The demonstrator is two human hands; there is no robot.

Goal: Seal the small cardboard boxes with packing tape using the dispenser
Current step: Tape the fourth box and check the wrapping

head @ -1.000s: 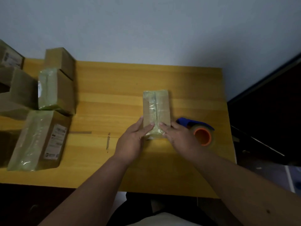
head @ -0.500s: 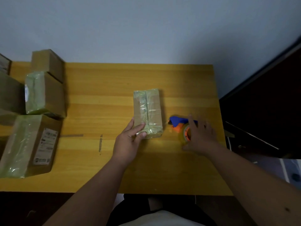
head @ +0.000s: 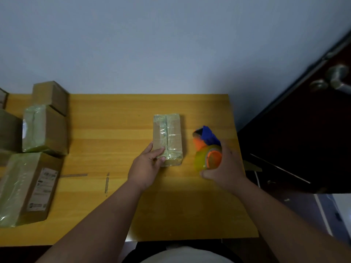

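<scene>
Your left hand grips the near left corner of the small cardboard box, thumb up the box's left side and fingers curled over its taped top. The box lies flat at the middle of the wooden table, long axis running from 12 to 6 o'clock, with clear tape along its centre seam. At 3 o'clock from the box, just beside it but apart, your right hand is wrapped around the tape dispenser, fingers curled over the roll; its orange core faces you and its blue handle points toward 11 o'clock. The dispenser looks raised off the table, though you cannot tell for certain. At 9 o'clock, along the table's left edge, sits a cluster of taped boxes. A dark door stands at 3 o'clock.
</scene>
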